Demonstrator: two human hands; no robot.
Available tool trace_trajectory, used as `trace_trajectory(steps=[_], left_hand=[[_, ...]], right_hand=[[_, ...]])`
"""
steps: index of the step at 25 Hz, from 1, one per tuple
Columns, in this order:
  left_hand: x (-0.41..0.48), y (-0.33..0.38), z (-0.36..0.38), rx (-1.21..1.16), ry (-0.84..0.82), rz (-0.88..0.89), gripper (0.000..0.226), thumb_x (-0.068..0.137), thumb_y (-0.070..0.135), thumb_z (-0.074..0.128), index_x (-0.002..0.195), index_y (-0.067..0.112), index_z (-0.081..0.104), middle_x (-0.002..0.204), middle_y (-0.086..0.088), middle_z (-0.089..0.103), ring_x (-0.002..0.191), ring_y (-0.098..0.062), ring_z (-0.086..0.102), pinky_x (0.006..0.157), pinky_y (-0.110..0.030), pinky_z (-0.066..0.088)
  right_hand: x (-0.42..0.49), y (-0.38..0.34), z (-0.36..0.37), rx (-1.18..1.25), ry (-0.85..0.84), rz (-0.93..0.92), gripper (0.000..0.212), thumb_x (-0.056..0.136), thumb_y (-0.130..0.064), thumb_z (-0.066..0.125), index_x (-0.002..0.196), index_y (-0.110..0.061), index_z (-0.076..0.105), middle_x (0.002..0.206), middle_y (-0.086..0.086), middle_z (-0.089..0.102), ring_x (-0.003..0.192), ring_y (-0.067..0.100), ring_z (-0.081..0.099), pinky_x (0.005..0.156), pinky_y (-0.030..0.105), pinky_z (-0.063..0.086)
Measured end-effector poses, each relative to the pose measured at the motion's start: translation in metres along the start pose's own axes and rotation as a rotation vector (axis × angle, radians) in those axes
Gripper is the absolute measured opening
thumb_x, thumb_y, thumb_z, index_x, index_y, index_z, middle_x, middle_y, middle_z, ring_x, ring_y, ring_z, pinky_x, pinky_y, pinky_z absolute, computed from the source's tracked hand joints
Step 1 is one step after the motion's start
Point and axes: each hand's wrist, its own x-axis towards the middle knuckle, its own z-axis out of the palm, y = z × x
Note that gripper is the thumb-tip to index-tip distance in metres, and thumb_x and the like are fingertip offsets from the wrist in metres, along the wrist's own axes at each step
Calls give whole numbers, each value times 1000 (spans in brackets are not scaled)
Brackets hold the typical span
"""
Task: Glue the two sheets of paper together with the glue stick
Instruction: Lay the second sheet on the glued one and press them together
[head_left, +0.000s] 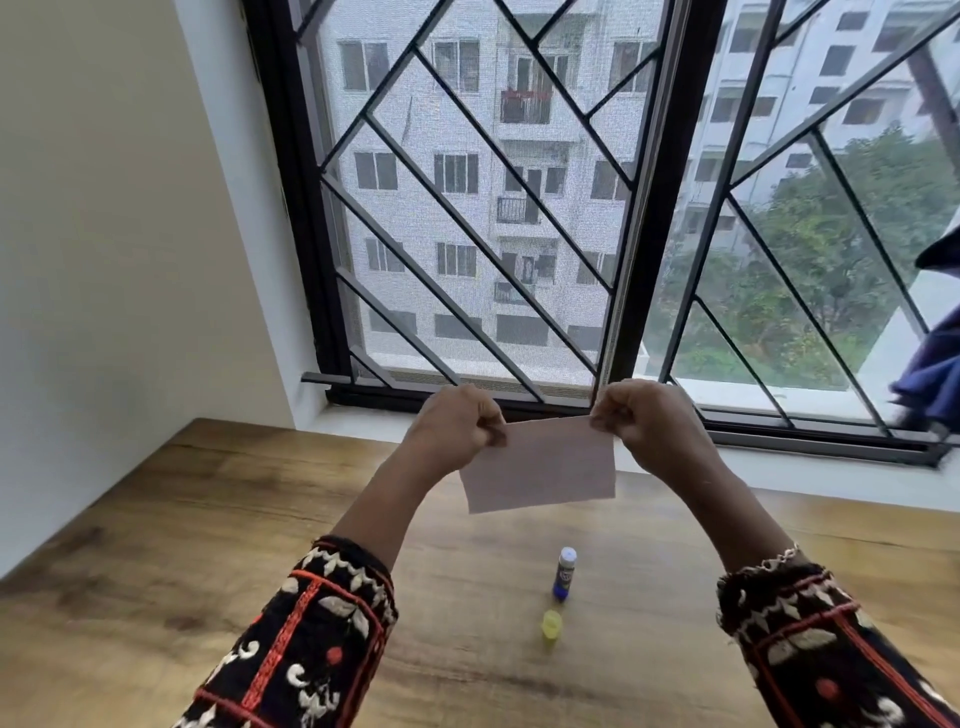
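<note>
Above a wooden table, pale paper raised off the surface, its upper corners pinched by the left hand and right hand; below on the tabletop, uncapped glue stick upright, yellow cap just beside.
</note>
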Motion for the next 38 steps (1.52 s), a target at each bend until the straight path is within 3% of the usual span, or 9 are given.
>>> trace_trajectory(steps=[2,5,9,13,17,23,28,32,38], left_hand=[[0,-5,-4,-13,-4,-19,6,73,10,73,79,9,74,67,-3,60,67,-9,51,50,-9,31],[-1,-13,-7,-63,-4,-51,7,73,7,73,80,5,74,75,-16,69,68,-13,51,59,-21,37],[-6,-22,-7,-350,60,-78,4,75,-1,69,72,-4,68,79,-26,69,70,-22,58,74,-38,51],[-12,-25,8,-688,183,-210,22,87,3,58,67,9,51,76,-15,57,67,-22,56,61,-35,54],[-18,-27,26,-490,359,-222,21,93,15,50,73,11,45,58,2,42,49,-12,35,46,-22,30],[-39,-54,47,-121,450,-223,18,96,18,42,79,13,38,51,3,39,50,-23,38,50,-31,27],[-65,-91,71,101,363,-282,13,97,17,37,86,11,38,62,-10,51,54,-27,45,47,-31,27],[-86,-118,98,184,282,-375,22,98,20,32,104,3,44,79,-20,65,65,-33,58,51,-31,33],[-94,-138,125,184,110,-461,29,95,23,42,118,6,39,102,-19,67,88,-37,63,63,-34,39]], right_hand=[[1,4,-2,12,-2,14,14,72,2,66,68,-10,70,73,9,72,71,23,65,70,32,49],[1,9,-5,40,5,42,13,72,2,67,68,-10,70,71,8,72,70,21,66,71,32,51],[0,14,-7,122,-29,84,8,73,1,69,69,-5,68,56,-3,62,50,-5,53,57,10,42],[-1,17,-1,535,-21,237,8,82,1,61,76,6,60,62,9,54,45,5,51,47,18,48],[-14,12,21,773,0,361,14,85,-7,59,74,-14,55,62,4,56,43,3,56,37,18,45],[-41,6,77,603,-21,424,28,78,-1,65,104,-6,56,72,16,57,69,28,55,62,43,48],[-70,-1,122,403,-136,456,42,76,-5,65,114,-13,50,68,-4,51,71,22,54,56,30,40],[-94,-4,157,314,-193,439,53,75,1,61,122,-14,41,74,3,55,75,25,54,60,14,38],[-113,0,199,135,-250,367,63,77,3,55,132,-14,30,95,16,63,80,28,58,61,27,32]])
